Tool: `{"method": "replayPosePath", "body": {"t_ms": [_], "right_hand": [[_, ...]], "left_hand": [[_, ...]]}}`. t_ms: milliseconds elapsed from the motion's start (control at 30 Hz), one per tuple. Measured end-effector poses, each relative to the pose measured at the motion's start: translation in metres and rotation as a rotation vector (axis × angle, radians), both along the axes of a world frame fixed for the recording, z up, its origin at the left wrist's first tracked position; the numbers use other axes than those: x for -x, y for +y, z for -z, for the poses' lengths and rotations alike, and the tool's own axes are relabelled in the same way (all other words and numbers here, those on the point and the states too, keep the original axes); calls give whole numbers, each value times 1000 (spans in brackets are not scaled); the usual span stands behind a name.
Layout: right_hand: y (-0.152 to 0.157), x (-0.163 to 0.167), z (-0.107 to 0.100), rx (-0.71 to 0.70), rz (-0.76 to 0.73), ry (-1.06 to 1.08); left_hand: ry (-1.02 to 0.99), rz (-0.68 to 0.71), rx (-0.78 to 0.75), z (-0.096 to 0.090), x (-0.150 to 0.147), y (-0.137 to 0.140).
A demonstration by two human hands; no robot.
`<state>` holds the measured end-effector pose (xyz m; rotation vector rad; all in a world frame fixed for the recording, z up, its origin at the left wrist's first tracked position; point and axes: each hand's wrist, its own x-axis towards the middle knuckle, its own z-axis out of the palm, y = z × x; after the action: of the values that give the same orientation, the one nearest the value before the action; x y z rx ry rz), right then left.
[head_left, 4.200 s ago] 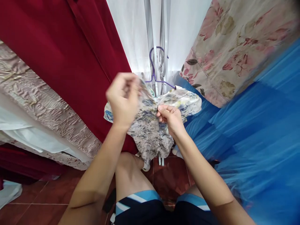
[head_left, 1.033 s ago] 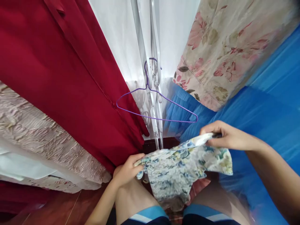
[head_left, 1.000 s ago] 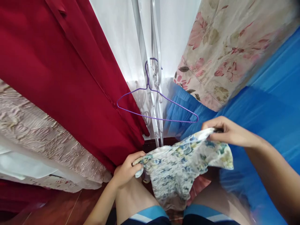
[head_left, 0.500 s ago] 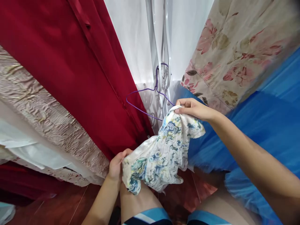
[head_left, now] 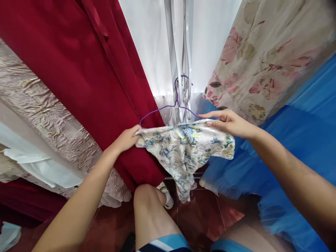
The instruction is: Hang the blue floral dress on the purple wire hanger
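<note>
A white blouse with a blue, green and yellow flower print (head_left: 183,143) is stretched sideways between my two hands. Its left upper corner is pinched by my left hand (head_left: 128,138), fingers closed on the cloth. Near the right shoulder of the garment, my right hand (head_left: 225,122) grips the top edge between thumb and fingers. A purple wire hanger (head_left: 176,101) rises out of the blouse's top, with its hook among white ribbons (head_left: 187,45). The hanger's lower bar is hidden by the cloth. The blouse's lower part hangs bunched toward the middle.
Long garments hang all around: dark red cloth (head_left: 105,87) and pink textured cloth (head_left: 52,101) on the left, white cloth (head_left: 144,45) behind, flowered beige cloth (head_left: 259,63) and blue tulle (head_left: 296,140) on the right. Below are my knees and a red tiled floor (head_left: 202,210).
My left hand has moved up and left, raising its side of the blouse level with the right. The cloth has spread over the hanger's lower bar. My right hand has shifted slightly right.
</note>
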<state>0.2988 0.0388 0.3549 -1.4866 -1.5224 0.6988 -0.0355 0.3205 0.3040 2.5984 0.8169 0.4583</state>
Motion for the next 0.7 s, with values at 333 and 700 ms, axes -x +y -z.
{"method": "replayPosePath", "body": {"t_ms": [333,700], "right_hand": [[-1,5,2,39,27,320],[33,48,-30,68,-32,538]], "left_hand": [[-460,186,98,-53,-64,-4],[-588,-134,-199,-19,-63,-33]]}}
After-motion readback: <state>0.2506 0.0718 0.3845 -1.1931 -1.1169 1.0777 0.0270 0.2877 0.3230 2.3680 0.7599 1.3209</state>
